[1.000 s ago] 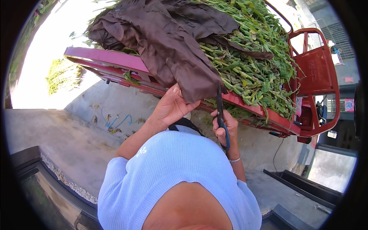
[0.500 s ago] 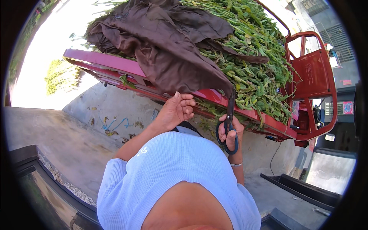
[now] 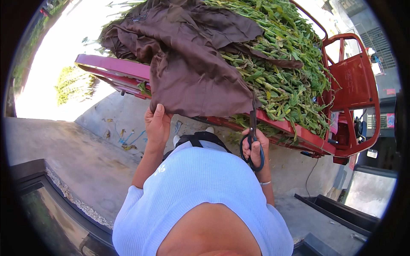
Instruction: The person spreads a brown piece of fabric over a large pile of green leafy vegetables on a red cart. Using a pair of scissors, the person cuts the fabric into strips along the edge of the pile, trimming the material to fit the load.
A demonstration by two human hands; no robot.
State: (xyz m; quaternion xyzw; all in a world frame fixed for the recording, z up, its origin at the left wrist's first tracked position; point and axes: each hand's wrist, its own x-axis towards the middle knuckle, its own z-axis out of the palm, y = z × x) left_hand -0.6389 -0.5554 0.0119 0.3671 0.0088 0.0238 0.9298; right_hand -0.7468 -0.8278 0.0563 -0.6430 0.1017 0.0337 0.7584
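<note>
Your left grip (image 3: 157, 127) is pinched small on the bottom left corner of a big brown cloth (image 3: 196, 87), with the thumb up near the edge. Your right grip (image 3: 259, 150) is wrapped around a pair of scissors (image 3: 253, 124), with your fingers at the dark blue loops. The blades point up, away from you, and their tips are right by the bottom right corner of the cloth. I cannot tell how wide the blades are spread. The cloth hangs down between your two grips, a bit flat near the bottom and all bunched and wrinkly higher up. The rest of it lies on top of a big heap of green plants (image 3: 290, 70), and one thin strip of it pokes out to the right over the leaves. The heap fills the back of a red cart (image 3: 109, 65), and the cloth hangs over the cart's near side. The cart's red frame (image 3: 350, 81) stands up at the right. You have on a light blue top (image 3: 200, 170), and a shiny bracelet (image 3: 265, 183) is on your right wrist. Past your left arm, blue string (image 3: 129, 139) and some dry leaves lie on the gray ground (image 3: 100, 138).
</note>
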